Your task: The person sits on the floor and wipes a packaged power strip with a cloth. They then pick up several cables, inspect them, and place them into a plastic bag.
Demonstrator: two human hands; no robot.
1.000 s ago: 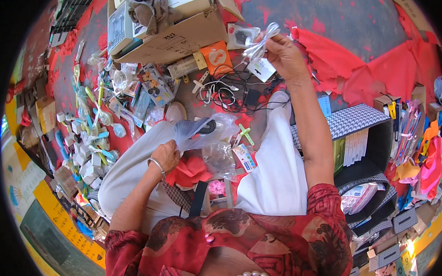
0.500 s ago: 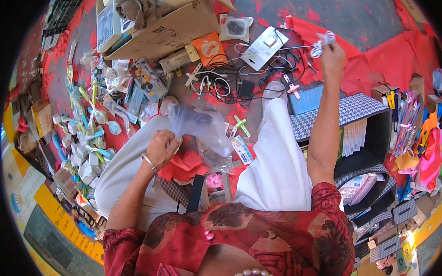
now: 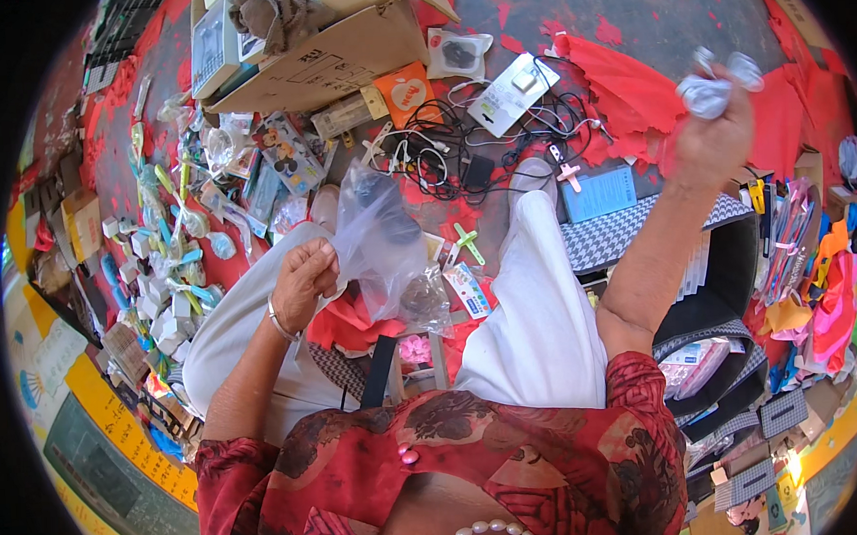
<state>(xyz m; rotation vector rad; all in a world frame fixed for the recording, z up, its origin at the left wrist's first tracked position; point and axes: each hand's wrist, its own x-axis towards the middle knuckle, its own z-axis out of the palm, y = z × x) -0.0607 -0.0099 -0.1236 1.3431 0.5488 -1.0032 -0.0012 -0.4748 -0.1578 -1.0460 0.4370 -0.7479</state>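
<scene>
Between the closed fingers of my left hand (image 3: 307, 278) is the edge of a clear plastic bag (image 3: 379, 236), which hangs open-shaped above my lap. My right hand (image 3: 713, 148) is raised at the far right, closed around a bundled white cable (image 3: 712, 91). That bundle is smeared by motion. A tangle of black cables (image 3: 462, 151) lies on the floor ahead of me. Behind the tangle rests a white card package (image 3: 512, 96) with a small white block on it. A red cloth (image 3: 356, 323) sits under the bag, near my left hand.
A cardboard box (image 3: 324, 66) with items stands at the far left. Piled small packages and white cubes (image 3: 168, 322) cover the left side. Patterned boxes (image 3: 652, 229) stand beside my right leg, with a blue flat box (image 3: 599, 195) near them. Coloured bags (image 3: 835, 278) lie farther right.
My right hand has moved to the right with the white cable, lifting its end away from the tangle. My left hand has risen slightly, and the plastic bag has spread upward.
</scene>
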